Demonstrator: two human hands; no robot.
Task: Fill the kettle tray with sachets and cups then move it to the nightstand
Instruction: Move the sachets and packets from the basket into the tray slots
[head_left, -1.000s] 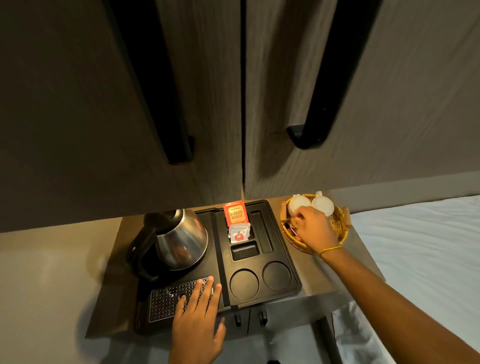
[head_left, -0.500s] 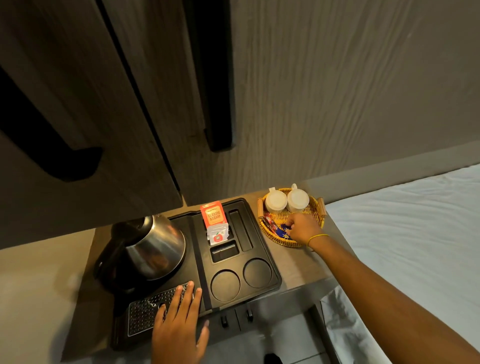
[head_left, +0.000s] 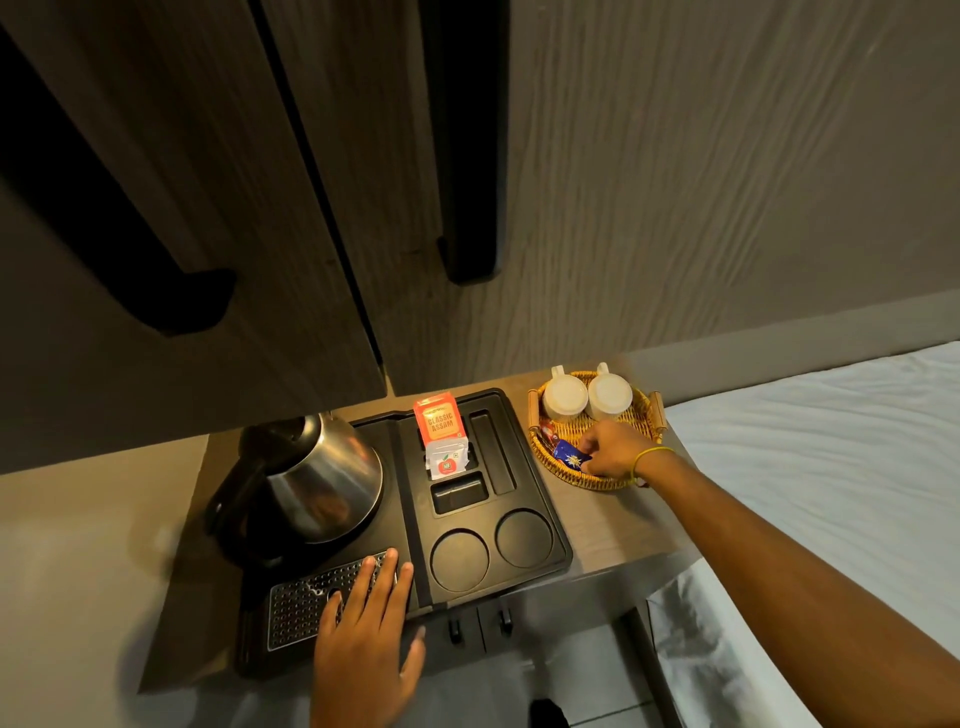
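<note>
The right hand (head_left: 615, 454) pinches a glossy blue sachet (head_left: 570, 453) in the round wicker basket (head_left: 597, 480) at the desk's (head_left: 618, 525) right edge; the left hand (head_left: 366, 639), fingers (head_left: 382, 577) spread flat, presses the black tray's (head_left: 535, 467) perforated grille (head_left: 301, 605).

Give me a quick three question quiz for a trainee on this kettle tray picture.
1. True or false: both round cup slots in the tray are empty.
2. Where are the two cups? A) wicker basket B) tray C) bed
3. What is the right hand pinching?

Key: 1 true. 2 A. 3 A blue sachet in the basket; the left hand rests flat on the tray's drip grille.
</note>
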